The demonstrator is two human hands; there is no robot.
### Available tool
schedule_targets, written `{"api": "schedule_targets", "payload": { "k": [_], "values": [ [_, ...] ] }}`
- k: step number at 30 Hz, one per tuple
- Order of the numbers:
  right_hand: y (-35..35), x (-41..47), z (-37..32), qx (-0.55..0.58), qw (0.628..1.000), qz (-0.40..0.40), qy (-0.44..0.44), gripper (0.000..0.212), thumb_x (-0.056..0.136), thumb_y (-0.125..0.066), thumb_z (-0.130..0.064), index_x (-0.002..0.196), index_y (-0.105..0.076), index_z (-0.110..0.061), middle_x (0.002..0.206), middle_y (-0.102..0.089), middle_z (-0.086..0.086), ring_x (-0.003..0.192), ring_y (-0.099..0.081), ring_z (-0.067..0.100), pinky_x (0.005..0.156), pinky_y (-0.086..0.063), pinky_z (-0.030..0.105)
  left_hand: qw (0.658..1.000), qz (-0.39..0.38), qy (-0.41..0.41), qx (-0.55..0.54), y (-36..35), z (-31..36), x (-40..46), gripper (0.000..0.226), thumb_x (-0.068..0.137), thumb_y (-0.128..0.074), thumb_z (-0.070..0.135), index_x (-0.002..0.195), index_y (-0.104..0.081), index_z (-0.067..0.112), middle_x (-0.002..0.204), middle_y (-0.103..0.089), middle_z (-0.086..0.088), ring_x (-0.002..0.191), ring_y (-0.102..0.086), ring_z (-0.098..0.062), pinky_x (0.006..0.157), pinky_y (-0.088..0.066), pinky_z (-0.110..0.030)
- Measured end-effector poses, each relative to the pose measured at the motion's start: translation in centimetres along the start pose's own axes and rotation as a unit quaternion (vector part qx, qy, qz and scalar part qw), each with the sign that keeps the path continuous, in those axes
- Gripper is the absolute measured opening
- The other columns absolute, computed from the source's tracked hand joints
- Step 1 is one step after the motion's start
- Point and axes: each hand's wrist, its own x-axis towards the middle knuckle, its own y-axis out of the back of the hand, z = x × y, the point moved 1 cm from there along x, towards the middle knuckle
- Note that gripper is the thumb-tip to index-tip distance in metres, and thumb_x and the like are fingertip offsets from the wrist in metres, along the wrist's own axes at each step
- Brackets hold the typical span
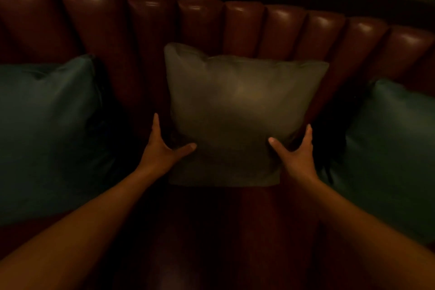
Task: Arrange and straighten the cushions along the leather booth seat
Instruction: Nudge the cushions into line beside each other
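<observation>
Dim, dark red channel-tufted leather booth seat [235,207] carries a square grey-green fabric cushion [237,110] against its backrest; left hand [162,148] and right hand [296,150] grasp its lower side edges.

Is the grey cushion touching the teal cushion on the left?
Apart. The head view shows dark red backrest between the grey cushion and the left teal cushion.
</observation>
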Motion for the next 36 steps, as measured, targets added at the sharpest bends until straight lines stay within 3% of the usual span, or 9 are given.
{"api": "schedule_targets", "payload": {
  "k": [5,10,15,19,24,27,29,33,36],
  "values": [
    [-1.4,2.8,1.3,0.058,0.996,-0.061,0.002,0.125,0.068,-0.089,-0.057,0.162,-0.007,-0.045,0.158,-0.043,-0.007,0.140,-0.048,0.017,0.112,-0.046,0.044,0.998,-0.040,-0.042,-0.035,-2.1,0.1,2.0,0.143,0.048,-0.093,0.061,0.152,0.005,0.058,0.140,-0.047,0.030,0.126,-0.050,0.000,0.110,-0.047,-0.039],
    [-2.0,2.9,1.9,0.040,0.998,-0.048,0.014,0.103,0.063,-0.084,-0.074,0.149,-0.034,-0.051,0.144,-0.057,-0.014,0.131,-0.057,0.018,0.106,-0.051,0.048,0.998,0.014,-0.066,-0.008,-2.2,0.0,1.4,0.118,0.064,-0.090,0.047,0.148,-0.009,0.063,0.144,-0.046,0.021,0.130,-0.050,-0.007,0.107,-0.044,-0.032],
    [-3.0,3.4,2.0,-0.006,0.998,-0.052,0.033,0.109,0.052,-0.075,-0.092,0.146,-0.027,-0.064,0.142,-0.059,-0.018,0.131,-0.058,0.019,0.106,-0.050,0.049,0.997,0.041,-0.068,-0.002,-1.3,-1.2,0.7,0.111,0.068,-0.087,0.041,0.156,-0.019,0.047,0.129,-0.055,0.027,0.113,-0.054,0.015,0.107,-0.047,-0.031],
    [-3.1,3.5,2.1,-0.032,0.998,-0.015,0.047,0.120,0.056,-0.072,-0.092,0.154,-0.011,-0.059,0.159,-0.042,-0.009,0.144,-0.045,0.023,0.114,-0.042,0.052,0.996,0.030,-0.080,0.032,-2.2,-0.4,1.1,0.118,0.071,-0.084,0.051,0.158,-0.005,0.046,0.145,-0.048,0.019,0.131,-0.051,-0.006,0.113,-0.042,-0.035],
    [-2.2,1.1,-1.4,-0.083,0.976,0.074,0.187,0.117,0.079,-0.082,-0.055,0.165,-0.007,-0.029,0.172,-0.007,0.007,0.157,-0.012,0.022,0.124,-0.017,0.033,0.957,0.136,-0.218,0.138,-2.4,1.7,-0.4,0.119,0.077,-0.078,0.053,0.162,0.001,0.026,0.170,0.001,0.000,0.157,-0.004,-0.015,0.126,-0.018,-0.040],
    [-2.1,0.3,-4.8,-0.127,0.922,0.116,0.347,0.099,0.085,-0.073,-0.057,0.163,-0.021,-0.025,0.170,-0.011,0.018,0.156,-0.015,0.035,0.124,-0.023,0.052,0.906,0.170,-0.321,0.219,-2.0,6.0,-1.1,0.102,0.081,-0.079,0.041,0.161,-0.016,0.028,0.170,0.007,-0.007,0.157,0.004,-0.028,0.125,-0.016,-0.048],
    [-3.0,0.5,-6.9,-0.170,0.904,0.096,0.379,0.096,0.085,-0.069,-0.060,0.162,-0.024,-0.024,0.170,-0.009,0.019,0.156,-0.011,0.039,0.123,-0.020,0.060,0.865,0.173,-0.364,0.299,-2.2,8.5,-0.7,0.096,0.082,-0.075,0.045,0.160,-0.022,0.027,0.169,0.005,-0.012,0.156,0.007,-0.036,0.124,-0.015,-0.057],
    [-4.9,1.1,-8.7,-0.298,0.882,0.027,0.364,0.099,0.085,-0.053,-0.077,0.164,-0.011,-0.034,0.173,0.002,0.013,0.157,0.004,0.042,0.121,-0.009,0.068,0.826,0.130,-0.300,0.459,-3.4,9.7,0.3,0.105,0.081,-0.067,0.063,0.161,-0.005,0.036,0.169,0.015,-0.005,0.154,0.015,-0.038,0.120,-0.013,-0.067],
    [-5.3,1.8,-8.2,-0.335,0.876,0.005,0.346,0.100,0.086,-0.047,-0.080,0.164,-0.003,-0.037,0.173,0.009,0.008,0.157,0.010,0.042,0.120,-0.007,0.070,0.829,0.126,-0.282,0.466,-3.8,9.0,0.9,0.109,0.080,-0.068,0.064,0.160,0.001,0.039,0.169,0.017,-0.002,0.154,0.016,-0.037,0.120,-0.010,-0.066]
  ]
}}
